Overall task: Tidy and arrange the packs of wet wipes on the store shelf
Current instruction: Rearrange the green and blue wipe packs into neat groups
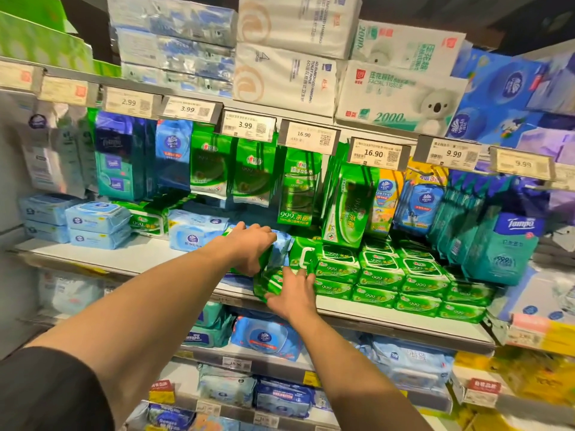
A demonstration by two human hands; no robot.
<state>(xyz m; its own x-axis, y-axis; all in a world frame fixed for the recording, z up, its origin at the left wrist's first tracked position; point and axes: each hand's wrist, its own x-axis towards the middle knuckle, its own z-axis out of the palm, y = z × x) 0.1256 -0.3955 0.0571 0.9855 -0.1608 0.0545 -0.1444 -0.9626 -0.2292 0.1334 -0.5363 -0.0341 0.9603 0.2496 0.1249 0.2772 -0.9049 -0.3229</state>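
Note:
My left hand (249, 247) grips the top of a tilted stack of wet wipe packs, with a pale blue pack (280, 248) under its fingers. My right hand (294, 295) holds the green packs (269, 283) at the bottom of that stack, near the front edge of the white shelf (140, 255). To the right, green 999 packs (379, 275) lie in neat stacked rows. To the left sit light blue packs (96, 223) and a larger blue pack (196, 230).
Green and blue sachets (249, 172) hang from hooks above the shelf behind price tags (373, 154). Teal Tempo packs (501, 247) stand at the right. Tissue bundles (398, 88) fill the top shelf. More blue wipe packs (264, 337) lie on the lower shelves.

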